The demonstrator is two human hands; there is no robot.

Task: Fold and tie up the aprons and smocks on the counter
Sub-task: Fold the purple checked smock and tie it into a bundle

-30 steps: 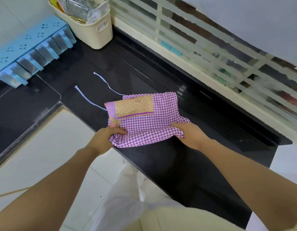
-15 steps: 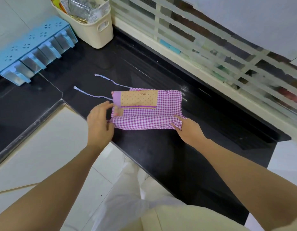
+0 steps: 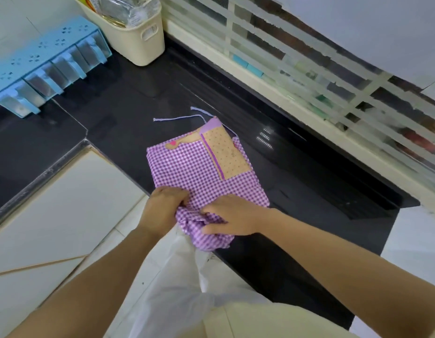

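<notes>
A purple checked apron (image 3: 192, 172) with a tan dotted pocket (image 3: 223, 152) lies folded on the black counter (image 3: 128, 108), its long side pointing away from me. Its two thin lilac ties (image 3: 177, 117) trail off the far end. The near end is bunched and hangs over the counter's front edge. My left hand (image 3: 162, 211) grips that bunched end at its left. My right hand (image 3: 231, 218) lies over the bunched cloth with its fingers curled round it, close beside the left hand.
A cream plastic basket (image 3: 136, 35) with packets stands at the back of the counter. A light blue spice rack (image 3: 45, 64) stands to the far left. A slatted window frame (image 3: 309, 76) runs along the counter's far side. White floor tiles (image 3: 53, 215) lie below.
The apron has been turned about a quarter, so the pocket end now points away. Both hands have come together at the near end and gathered the cloth there.
</notes>
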